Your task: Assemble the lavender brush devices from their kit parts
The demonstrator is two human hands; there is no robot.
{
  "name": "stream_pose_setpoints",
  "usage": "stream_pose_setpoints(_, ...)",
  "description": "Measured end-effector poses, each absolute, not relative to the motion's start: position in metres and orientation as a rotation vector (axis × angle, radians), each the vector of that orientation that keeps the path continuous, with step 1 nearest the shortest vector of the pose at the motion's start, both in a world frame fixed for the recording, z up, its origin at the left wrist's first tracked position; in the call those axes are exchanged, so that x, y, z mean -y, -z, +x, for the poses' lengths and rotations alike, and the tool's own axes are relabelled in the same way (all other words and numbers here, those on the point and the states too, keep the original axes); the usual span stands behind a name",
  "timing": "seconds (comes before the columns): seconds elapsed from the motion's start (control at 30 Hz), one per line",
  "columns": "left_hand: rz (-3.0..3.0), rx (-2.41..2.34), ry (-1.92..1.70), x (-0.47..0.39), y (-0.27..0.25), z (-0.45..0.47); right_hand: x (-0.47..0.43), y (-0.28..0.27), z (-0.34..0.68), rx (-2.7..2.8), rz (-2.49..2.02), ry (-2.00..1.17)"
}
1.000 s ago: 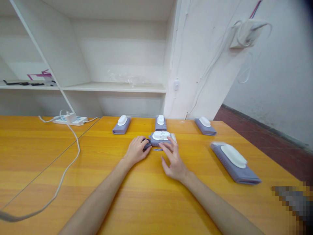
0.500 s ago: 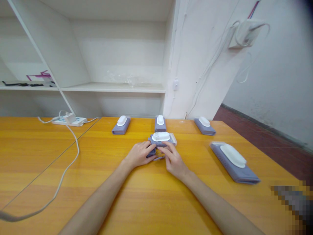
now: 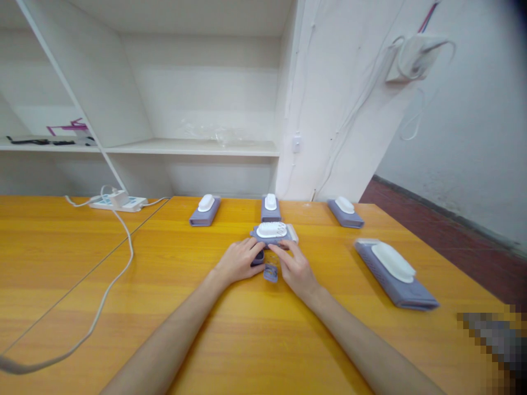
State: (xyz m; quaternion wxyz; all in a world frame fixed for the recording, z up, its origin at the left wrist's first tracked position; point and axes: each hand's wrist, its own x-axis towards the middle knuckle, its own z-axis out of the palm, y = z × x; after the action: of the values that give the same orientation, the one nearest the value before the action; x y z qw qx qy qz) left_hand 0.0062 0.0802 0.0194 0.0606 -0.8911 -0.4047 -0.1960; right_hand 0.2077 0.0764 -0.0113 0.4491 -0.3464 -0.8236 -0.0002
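Observation:
A purple-grey box-like piece with a white oval ribbed top [image 3: 272, 230] lies crosswise in front of my hands. My left hand [image 3: 241, 260] is closed around a small dark purple-grey hollow part [image 3: 258, 258], its opening turned to the right. Just right of that, a small translucent bluish flap-like piece [image 3: 270, 273] is on the table; whether it joins the hollow part I cannot tell. Over on the right, my right hand [image 3: 297, 269] has its fingers stretched out and apart, the tips near the front edge of the box-like piece. Its thumb is partly hidden.
Similar purple-grey boxes with white tops stand at the back left [image 3: 205, 214], back middle [image 3: 270, 211], back right [image 3: 346, 214] and nearer right [image 3: 396, 274]. A power strip [image 3: 134, 204] with a white cable [image 3: 117, 277] lies left. White shelving [image 3: 193, 147] rises behind the wooden table [image 3: 263, 340].
The translucent piece between my hands, earlier a thin edge, now shows a broader face nearer me. My right hand's fingers have shifted slightly right and spread. My left hand keeps its place.

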Motion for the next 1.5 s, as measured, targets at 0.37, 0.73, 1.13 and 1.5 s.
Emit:
stream_pose_setpoints(0.37, -2.686, 1.256, 0.631, -0.082, -0.018, 0.008, -0.077, 0.007, 0.209, 1.740, -1.025, 0.121)
stream_pose_setpoints(0.73, -2.790, 1.226, 0.744, -0.070, -0.022, 0.016, -0.081, 0.008, 0.206, 1.372, -1.075, -0.608)
stream_pose_setpoints(1.13, -2.848, 1.359, 1.164, -0.083, -0.004, 0.020, -0.087, 0.014, 0.202, 1.273, -0.991, -0.606)
stream_pose_setpoints(1.5, -2.921, 1.372, 1.140, -0.078, -0.007, 0.026, -0.078, 0.008, 0.202, 1.219, -1.054, -0.535)
